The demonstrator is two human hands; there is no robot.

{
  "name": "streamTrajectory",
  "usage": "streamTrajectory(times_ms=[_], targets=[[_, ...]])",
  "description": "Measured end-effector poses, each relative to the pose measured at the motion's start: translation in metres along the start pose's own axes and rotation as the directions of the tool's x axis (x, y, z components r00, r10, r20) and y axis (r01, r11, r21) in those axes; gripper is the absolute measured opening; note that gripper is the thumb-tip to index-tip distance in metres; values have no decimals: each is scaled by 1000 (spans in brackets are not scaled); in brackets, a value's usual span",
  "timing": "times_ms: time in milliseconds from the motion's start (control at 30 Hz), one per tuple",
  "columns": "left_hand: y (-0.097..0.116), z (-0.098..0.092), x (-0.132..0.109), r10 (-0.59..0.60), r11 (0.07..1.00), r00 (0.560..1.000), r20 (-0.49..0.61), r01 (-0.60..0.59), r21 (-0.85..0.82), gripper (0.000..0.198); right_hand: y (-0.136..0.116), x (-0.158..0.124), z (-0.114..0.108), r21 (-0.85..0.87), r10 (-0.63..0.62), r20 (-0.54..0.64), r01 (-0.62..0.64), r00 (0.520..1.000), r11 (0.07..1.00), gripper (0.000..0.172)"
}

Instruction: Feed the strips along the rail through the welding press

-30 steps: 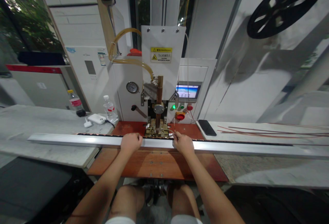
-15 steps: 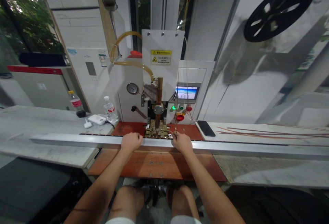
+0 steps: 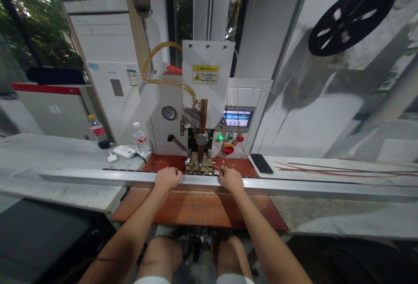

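Observation:
My left hand (image 3: 168, 178) is closed at the back edge of a long aluminium bar (image 3: 114, 178), just left of the machine's small brass-coloured fixture (image 3: 192, 164). On the fixture's right, my right hand (image 3: 231, 179) rests against the same bar, with its thumb and fingertips pinched together. A thin dark strip (image 3: 303, 180) runs along the bar's back edge and passes behind both hands. Whatever the fingertips hold is too small to make out. Between the hands, an upright copper electrode (image 3: 202, 118) comes down onto the fixture.
The white machine head (image 3: 207, 88) carries a warning label and yellow hoses. A lit screen (image 3: 237, 118) and a red knob (image 3: 228, 149) sit right of it. A phone (image 3: 261, 163) and thin copper-coloured rods (image 3: 326, 168) lie right; bottles (image 3: 141, 139) and a white charger (image 3: 124, 151) are left.
The camera view has shifted slightly, and the screen now shows different content. Both hands stay in nearly the same place on the bar.

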State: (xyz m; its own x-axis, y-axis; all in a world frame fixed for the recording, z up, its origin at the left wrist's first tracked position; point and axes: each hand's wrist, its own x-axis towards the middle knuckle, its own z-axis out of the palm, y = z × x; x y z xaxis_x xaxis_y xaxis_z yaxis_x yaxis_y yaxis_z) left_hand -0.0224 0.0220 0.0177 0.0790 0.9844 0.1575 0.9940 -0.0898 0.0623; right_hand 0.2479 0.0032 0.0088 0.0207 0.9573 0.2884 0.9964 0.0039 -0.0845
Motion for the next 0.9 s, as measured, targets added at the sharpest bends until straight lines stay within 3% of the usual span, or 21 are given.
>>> streamTrajectory(times_ms=[233, 600, 900], targets=[[0, -1, 2, -1, 1000, 1000, 19, 1, -6, 46, -3, -1, -9, 41, 21, 58, -23, 998, 999, 36], [4, -5, -2, -41, 999, 999, 11, 41, -6, 48, -3, 1, -3, 143, -1, -68, 10, 998, 990, 35], [1, -1, 0, -21, 1000, 1000, -8, 21, -12, 48, -23, 1, -11, 119, -12, -18, 14, 1000, 993, 36]])
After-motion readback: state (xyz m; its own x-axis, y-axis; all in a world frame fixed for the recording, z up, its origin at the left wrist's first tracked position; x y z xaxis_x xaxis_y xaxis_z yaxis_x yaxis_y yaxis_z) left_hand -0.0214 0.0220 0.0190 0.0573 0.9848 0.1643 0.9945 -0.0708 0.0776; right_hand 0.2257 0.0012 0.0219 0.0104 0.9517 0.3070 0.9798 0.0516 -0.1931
